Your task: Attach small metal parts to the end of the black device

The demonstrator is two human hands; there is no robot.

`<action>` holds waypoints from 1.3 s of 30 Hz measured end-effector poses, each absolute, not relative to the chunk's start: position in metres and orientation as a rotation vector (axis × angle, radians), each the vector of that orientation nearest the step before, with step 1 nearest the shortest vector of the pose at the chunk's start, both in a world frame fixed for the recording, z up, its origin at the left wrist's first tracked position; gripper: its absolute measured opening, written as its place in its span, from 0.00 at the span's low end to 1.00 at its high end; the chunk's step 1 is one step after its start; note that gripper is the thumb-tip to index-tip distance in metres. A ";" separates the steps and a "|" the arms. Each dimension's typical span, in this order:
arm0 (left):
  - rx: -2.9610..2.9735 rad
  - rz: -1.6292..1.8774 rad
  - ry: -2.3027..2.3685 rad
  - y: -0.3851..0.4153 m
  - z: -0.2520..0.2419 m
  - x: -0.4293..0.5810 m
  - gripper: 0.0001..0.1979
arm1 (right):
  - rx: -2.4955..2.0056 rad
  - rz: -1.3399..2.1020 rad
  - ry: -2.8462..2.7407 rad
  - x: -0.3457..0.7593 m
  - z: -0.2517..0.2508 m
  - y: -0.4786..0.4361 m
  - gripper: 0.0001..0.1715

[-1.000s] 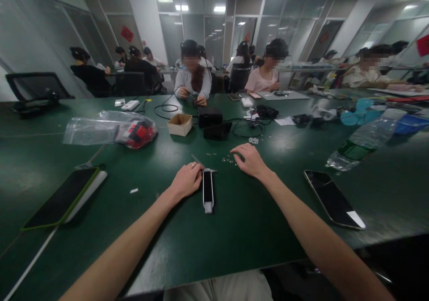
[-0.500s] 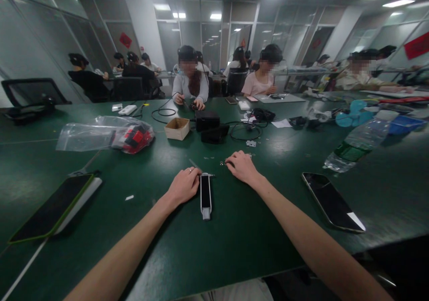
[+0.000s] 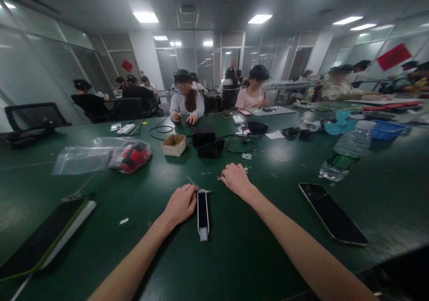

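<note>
My left hand (image 3: 181, 205) rests on the green table with its fingers curled together, at the upper left end of a slim white-framed device with a black face (image 3: 203, 211). What its fingertips hold, if anything, is hidden. A thin metal piece crosses the device's top end. Farther right, my right hand (image 3: 236, 179) lies palm down with bunched fingers over the tabletop, and I cannot make out what is beneath them. A tiny shiny ring-like part (image 3: 218, 178) sits just left of its fingertips. Small metal plates (image 3: 246, 156) lie beyond that hand.
A small open box (image 3: 174, 146) and a black case (image 3: 203, 136) stand ahead. To the left are a plastic bag with red and black contents (image 3: 132, 158) and a green-edged tablet (image 3: 43, 238). A phone (image 3: 331, 214) and water bottle (image 3: 346, 153) lie right. Co-workers sit opposite.
The head view has tilted up, so the table appears lower in the picture. Both hands stay at nearly the same spots on the table, and the device has not visibly moved.
</note>
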State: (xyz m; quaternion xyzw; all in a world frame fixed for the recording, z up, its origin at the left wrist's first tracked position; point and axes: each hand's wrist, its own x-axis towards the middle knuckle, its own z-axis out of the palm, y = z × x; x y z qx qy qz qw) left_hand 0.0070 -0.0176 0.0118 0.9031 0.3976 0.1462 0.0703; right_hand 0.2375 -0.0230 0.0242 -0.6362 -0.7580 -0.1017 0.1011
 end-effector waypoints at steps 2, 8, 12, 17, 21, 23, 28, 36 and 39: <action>2.715 0.442 1.197 -0.018 0.012 0.007 0.12 | -1.886 -0.327 -2.259 0.234 0.025 -0.022 0.11; 2.713 0.435 1.205 -0.019 0.015 0.006 0.11 | -1.861 -0.395 -2.193 0.230 0.017 -0.021 0.11; 2.696 0.427 1.217 -0.021 0.016 0.006 0.11 | -1.773 -0.311 -2.106 0.228 0.015 -0.025 0.10; 2.687 0.439 1.216 -0.022 0.017 0.005 0.12 | -1.489 0.087 -2.129 0.219 0.017 -0.043 0.07; 2.693 0.442 1.211 -0.021 0.016 0.005 0.12 | -1.425 0.224 -2.115 0.214 0.018 -0.050 0.05; 2.695 0.442 1.216 -0.021 0.016 0.005 0.12 | -1.418 0.249 -2.108 0.214 0.017 -0.049 0.05; 2.702 0.411 1.215 -0.021 0.016 0.006 0.12 | -1.413 0.310 -2.089 0.213 0.013 -0.048 0.05; 2.703 0.428 1.215 -0.022 0.016 0.005 0.11 | -1.346 0.317 -2.159 0.215 0.016 -0.051 0.08; 2.699 0.440 1.209 -0.021 0.016 0.005 0.11 | -1.335 0.318 -2.164 0.217 0.016 -0.051 0.09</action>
